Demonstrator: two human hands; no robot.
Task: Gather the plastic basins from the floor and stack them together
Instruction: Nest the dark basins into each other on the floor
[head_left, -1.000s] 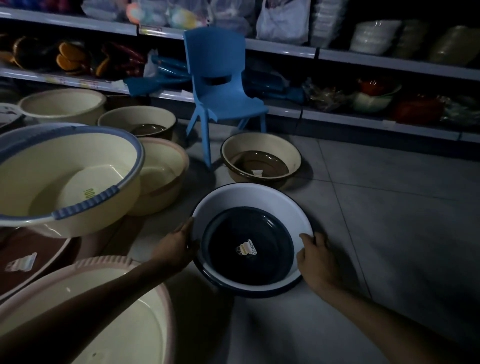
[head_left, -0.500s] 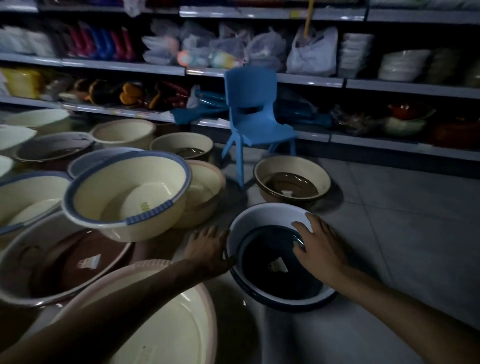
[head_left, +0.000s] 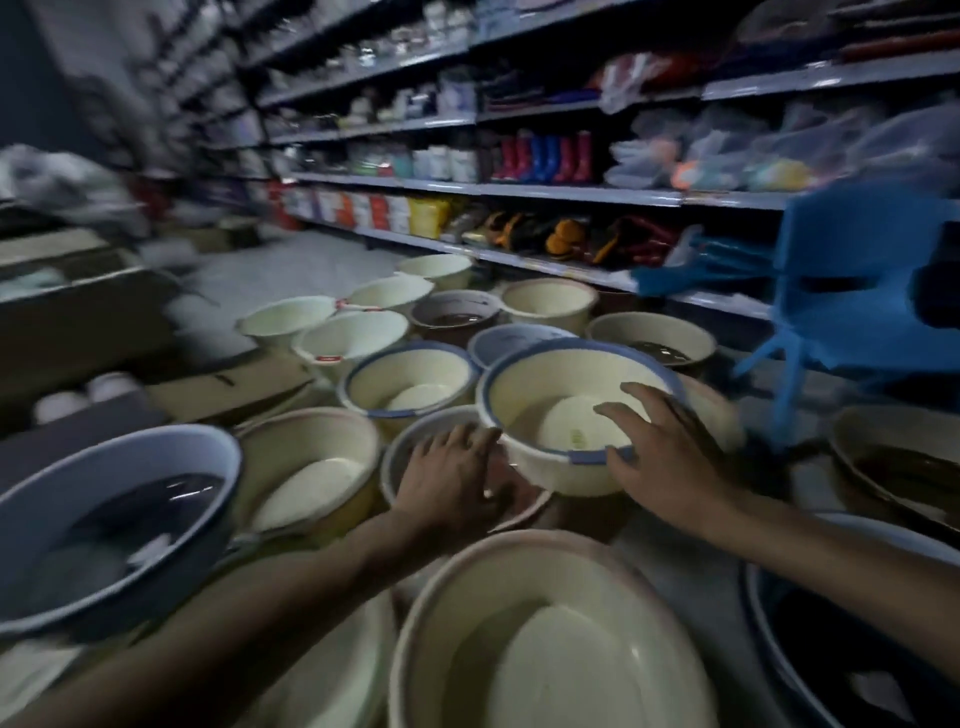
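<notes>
Several plastic basins stand on the shop floor. A cream basin with a blue rim (head_left: 524, 395) sits tilted on other basins in the middle. My right hand (head_left: 662, 457) reaches over its near right rim with fingers spread and straight. My left hand (head_left: 449, 475) lies at its near left side, over a grey-rimmed brown basin (head_left: 402, 457), fingers extended. The navy basin with a white rim (head_left: 763, 613) lies at the lower right, partly cut off. A large cream basin with a pink rim (head_left: 530, 649) is nearest to me. The frame is motion-blurred.
A blue plastic chair (head_left: 852, 291) stands at the right beside shelves (head_left: 519, 192) packed with goods. More cream basins (head_left: 358, 338) crowd the floor behind. A white-rimmed basin with a dark inside (head_left: 109, 525) sits at the left. Cardboard (head_left: 228, 384) lies at the left.
Both hands left the navy basin and moved left and forward to the blue-rimmed cream basin. The view swung left, so the navy basin now lies at the lower right.
</notes>
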